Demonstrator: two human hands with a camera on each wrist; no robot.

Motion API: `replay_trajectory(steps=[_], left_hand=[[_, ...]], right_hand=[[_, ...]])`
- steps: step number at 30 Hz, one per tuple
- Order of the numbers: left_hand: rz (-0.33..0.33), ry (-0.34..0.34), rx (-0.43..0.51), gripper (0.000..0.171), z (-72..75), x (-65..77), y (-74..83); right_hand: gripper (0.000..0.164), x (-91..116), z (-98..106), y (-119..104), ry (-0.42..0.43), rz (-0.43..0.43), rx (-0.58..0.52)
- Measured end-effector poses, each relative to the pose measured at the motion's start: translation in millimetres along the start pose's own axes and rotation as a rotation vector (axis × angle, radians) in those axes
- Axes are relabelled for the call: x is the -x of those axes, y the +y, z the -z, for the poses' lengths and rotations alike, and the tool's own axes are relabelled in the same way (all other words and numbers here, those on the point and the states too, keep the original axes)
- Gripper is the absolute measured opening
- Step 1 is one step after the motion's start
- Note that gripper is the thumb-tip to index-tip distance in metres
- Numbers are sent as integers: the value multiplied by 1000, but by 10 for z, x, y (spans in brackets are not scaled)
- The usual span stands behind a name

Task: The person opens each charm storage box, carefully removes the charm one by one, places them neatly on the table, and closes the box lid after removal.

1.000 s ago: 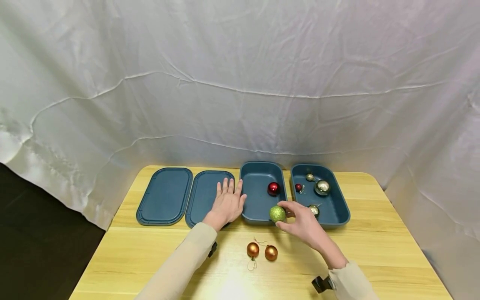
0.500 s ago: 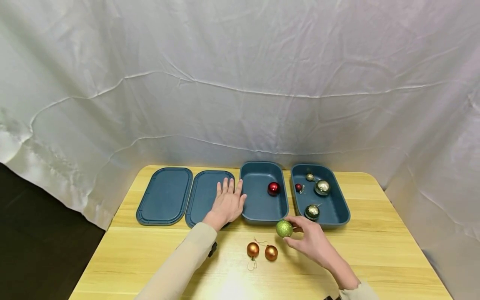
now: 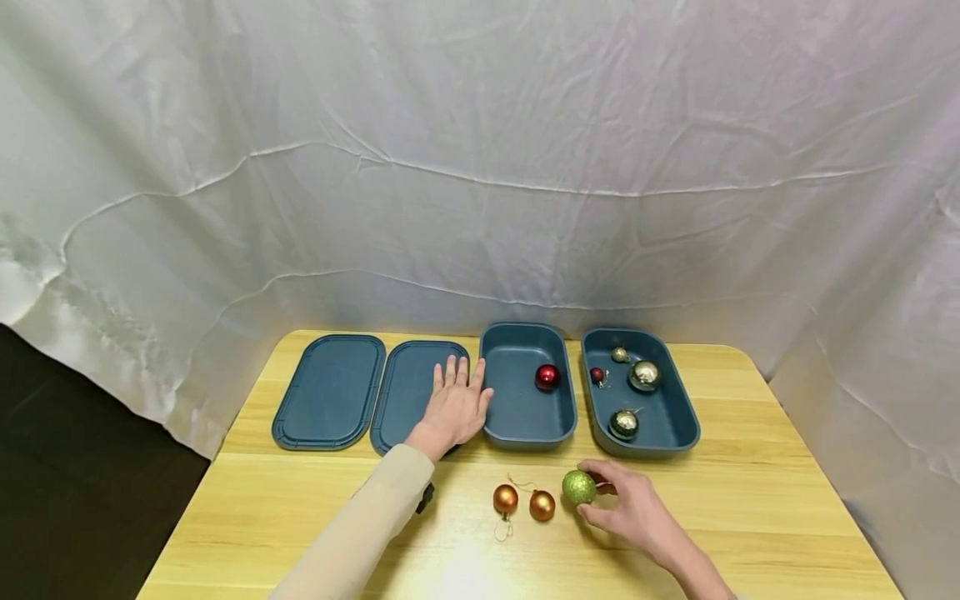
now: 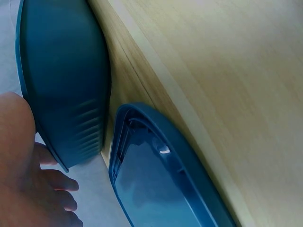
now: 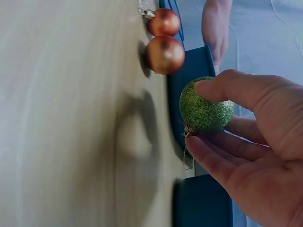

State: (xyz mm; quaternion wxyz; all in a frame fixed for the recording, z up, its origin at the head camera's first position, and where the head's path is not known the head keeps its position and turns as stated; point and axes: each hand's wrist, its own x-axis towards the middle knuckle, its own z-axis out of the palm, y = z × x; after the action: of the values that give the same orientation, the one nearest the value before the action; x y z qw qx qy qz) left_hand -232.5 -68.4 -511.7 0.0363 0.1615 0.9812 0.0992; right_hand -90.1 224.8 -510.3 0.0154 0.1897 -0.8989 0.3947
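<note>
My right hand point(image 3: 628, 507) pinches a glittery green bauble point(image 3: 579, 487) between thumb and fingers, in front of the two blue boxes; the right wrist view shows a gold string hanging from the bauble point(image 5: 203, 106). Just left of it, two copper baubles point(image 3: 506, 499) with strings lie on the table. With fingers straight and spread, my left hand point(image 3: 452, 410) touches the left rim of the middle blue box point(image 3: 517, 417). One shiny red bauble point(image 3: 547, 377) sits inside that box. In the left wrist view, the left hand point(image 4: 28, 179) lies at the box's rim.
The right blue box point(image 3: 667, 429) holds gold baubles point(image 3: 644, 376), a small red one point(image 3: 597, 375) and a dark shiny one point(image 3: 623, 424). Two flat blue lids point(image 3: 330, 392) lie at the left of the wooden table point(image 3: 720, 517). A pale curtain point(image 3: 480, 208) hangs behind.
My right hand has drawn the green bauble from the middle box's front edge toward me and slightly right, lower over the table. The left hand has stayed in place.
</note>
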Motion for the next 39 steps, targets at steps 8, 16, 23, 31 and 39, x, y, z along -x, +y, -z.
replay_trajectory(steps=[8,16,23,31,39], left_hand=[[2,-10,-4,63,-2,16,0],[2,-8,-3,63,-13,5,-5],[1,-10,-10,63,-15,6,-5],[-1,-11,4,63,-9,8,-6],[-2,-10,5,64,2,12,-8]], right_hand=[[49,77,-78,44,-72,-69,-30],[48,92,-111,75,-109,-130,-21],[49,89,-123,91,-114,-148,1],[50,85,-117,97,-111,-137,0],[49,78,-112,117,-106,-139,-1]])
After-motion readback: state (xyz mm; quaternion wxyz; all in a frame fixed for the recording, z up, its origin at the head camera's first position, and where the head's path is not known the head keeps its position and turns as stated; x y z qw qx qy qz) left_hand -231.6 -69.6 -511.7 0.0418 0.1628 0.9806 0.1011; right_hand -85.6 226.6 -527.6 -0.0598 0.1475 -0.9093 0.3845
